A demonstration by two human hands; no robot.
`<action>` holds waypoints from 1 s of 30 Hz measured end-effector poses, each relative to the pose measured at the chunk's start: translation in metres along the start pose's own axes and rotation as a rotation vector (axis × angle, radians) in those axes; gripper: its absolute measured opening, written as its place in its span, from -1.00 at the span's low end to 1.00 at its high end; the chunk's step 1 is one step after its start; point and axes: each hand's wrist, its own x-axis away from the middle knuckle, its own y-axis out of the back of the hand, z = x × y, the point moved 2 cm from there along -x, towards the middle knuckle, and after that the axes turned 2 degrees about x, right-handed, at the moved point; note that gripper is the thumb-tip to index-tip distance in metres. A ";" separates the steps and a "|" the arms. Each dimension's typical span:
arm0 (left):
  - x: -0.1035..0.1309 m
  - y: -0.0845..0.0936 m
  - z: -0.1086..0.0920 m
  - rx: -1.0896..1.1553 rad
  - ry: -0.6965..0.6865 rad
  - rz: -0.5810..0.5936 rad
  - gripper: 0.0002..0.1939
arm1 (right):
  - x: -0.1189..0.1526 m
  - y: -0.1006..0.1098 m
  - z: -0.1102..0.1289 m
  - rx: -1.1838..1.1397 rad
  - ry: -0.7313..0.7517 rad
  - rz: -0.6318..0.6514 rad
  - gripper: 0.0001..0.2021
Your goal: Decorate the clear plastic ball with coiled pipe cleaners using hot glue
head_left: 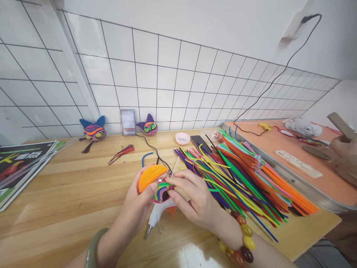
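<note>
My left hand (142, 199) is closed around a ball (153, 178) covered in coiled pipe cleaners, orange on one part and striped green, blue and pink on another. The fingertips of my right hand (192, 193) are pinched against the striped part; what sits between them is too small to make out. Partly hidden beneath the ball and my hands, a white hot glue gun (156, 215) lies on the table with its metal tip toward me. A large pile of coloured pipe cleaners (234, 178) lies just right of my right hand.
Two finished-looking pipe-cleaner animal heads, one blue-eared (94, 130) and one purple-eared (149, 125), stand by the tiled wall. Nearby are a pink bowl (182, 139), a phone (200, 144) and a bundle of thin strands (122, 153). Another person's hand (344, 152) is at the right above an orange surface.
</note>
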 end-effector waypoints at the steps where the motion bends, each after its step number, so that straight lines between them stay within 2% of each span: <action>1: 0.000 0.001 0.000 -0.002 -0.008 -0.004 -0.44 | 0.000 0.000 0.000 -0.004 -0.008 0.000 -0.79; 5: -0.002 0.004 0.001 -0.007 -0.027 0.018 -0.49 | 0.003 -0.001 -0.003 0.003 -0.036 -0.009 -0.79; 8: -0.003 0.006 0.002 -0.018 -0.025 0.017 -0.48 | 0.006 -0.001 -0.004 0.090 0.016 -0.054 -0.79; 13: -0.006 0.010 0.004 -0.028 -0.056 -0.027 -0.40 | 0.008 0.010 0.015 0.326 0.302 -0.179 -0.76; 15: -0.006 0.010 0.003 -0.007 -0.065 -0.036 -0.40 | 0.008 0.012 0.026 0.306 0.439 -0.124 -0.79; 17: -0.005 0.009 0.000 0.023 -0.044 -0.023 -0.44 | 0.008 0.010 0.031 0.221 0.506 -0.041 -0.81; 20: -0.003 0.004 -0.004 0.094 0.051 0.018 -0.57 | 0.005 0.003 0.022 0.190 0.311 -0.048 -0.84; 24: 0.001 -0.002 -0.006 0.186 0.163 0.032 -0.74 | 0.003 -0.002 0.002 0.135 -0.086 -0.084 -0.83; 30: 0.002 -0.002 -0.005 0.156 0.232 0.042 -0.72 | 0.000 -0.003 -0.006 -0.226 -0.361 -0.059 -0.82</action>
